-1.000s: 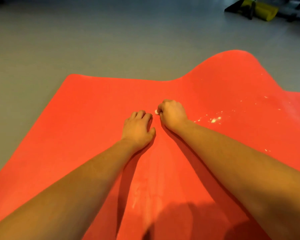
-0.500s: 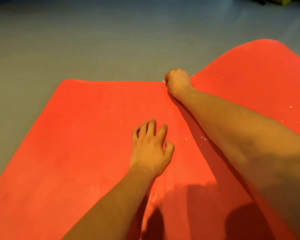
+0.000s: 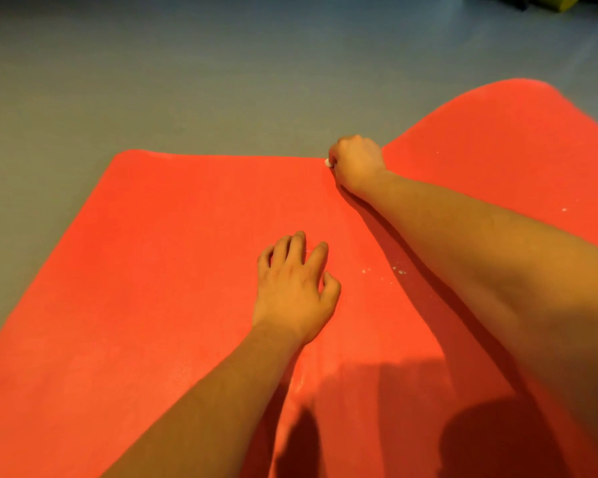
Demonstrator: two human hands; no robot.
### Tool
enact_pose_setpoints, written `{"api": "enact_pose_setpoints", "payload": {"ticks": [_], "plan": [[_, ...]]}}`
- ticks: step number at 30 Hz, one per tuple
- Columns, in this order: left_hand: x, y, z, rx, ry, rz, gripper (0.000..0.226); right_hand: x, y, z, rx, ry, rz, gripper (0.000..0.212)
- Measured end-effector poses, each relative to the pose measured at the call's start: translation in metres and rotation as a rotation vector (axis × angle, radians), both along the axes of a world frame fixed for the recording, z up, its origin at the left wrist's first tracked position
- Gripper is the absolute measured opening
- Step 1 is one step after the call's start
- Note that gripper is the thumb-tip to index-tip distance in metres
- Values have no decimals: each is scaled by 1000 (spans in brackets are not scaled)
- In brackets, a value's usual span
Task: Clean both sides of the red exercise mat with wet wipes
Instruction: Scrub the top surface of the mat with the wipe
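On the grey floor (image 3: 187, 81), the red exercise mat (image 3: 152, 270) lies spread out and fills the near and middle field of the head view. Its far edge lies flat on the left. On the far right the mat rises in a rounded hump (image 3: 497, 132) off the floor.

Right hand (image 3: 358, 163): at the mat's far edge, just where the flat part meets the hump. Fingers curled into a fist, knuckles up. A small white bit of wet wipe (image 3: 328, 162) shows at the thumb side of the fist, so the hand grips the wipe; most of it is hidden inside the hand. The fist is down on the mat surface. The forearm runs back to the near right corner of the view.

Left hand (image 3: 294, 288): near the middle of the mat, well apart from the right hand. Palm down, fingers spread and slightly bent, tips resting on the mat, holding nothing.

White crumbs (image 3: 399, 270) lie scattered on the mat between the left hand and the right forearm, with a few more specks toward the right edge.

Dark shadows (image 3: 480, 426) fall on the near part of the mat.

A yellow object (image 3: 563, 0) is cut off at the far right corner; too little shows to tell what it is.
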State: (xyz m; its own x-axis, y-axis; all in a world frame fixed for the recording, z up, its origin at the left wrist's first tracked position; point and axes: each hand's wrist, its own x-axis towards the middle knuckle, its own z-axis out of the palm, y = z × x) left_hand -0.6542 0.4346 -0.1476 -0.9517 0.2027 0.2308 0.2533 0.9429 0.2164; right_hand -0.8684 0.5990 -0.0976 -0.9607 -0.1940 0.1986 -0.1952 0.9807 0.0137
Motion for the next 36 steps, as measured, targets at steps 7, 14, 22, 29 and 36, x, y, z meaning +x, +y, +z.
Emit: {"api": "enact_pose_setpoints", "payload": {"ticks": [7, 14, 22, 29, 36], "plan": [[-4, 0, 2, 13, -12, 1, 48, 17, -3, 12, 14, -57, -26, 19], [-3, -1, 3, 23, 15, -3, 47, 116, -4, 16, 34, -79, 103, 22], [-5, 0, -2, 57, 65, 0, 44, 129, 0, 16, 124, -75, 135, 21], [-7, -2, -3, 86, 60, -14, 47, 111, 3, 12, 5, -96, 63, 20], [-4, -2, 4, 56, 46, -17, 39, 187, 9, 2, -71, -66, 96, 19]]}}
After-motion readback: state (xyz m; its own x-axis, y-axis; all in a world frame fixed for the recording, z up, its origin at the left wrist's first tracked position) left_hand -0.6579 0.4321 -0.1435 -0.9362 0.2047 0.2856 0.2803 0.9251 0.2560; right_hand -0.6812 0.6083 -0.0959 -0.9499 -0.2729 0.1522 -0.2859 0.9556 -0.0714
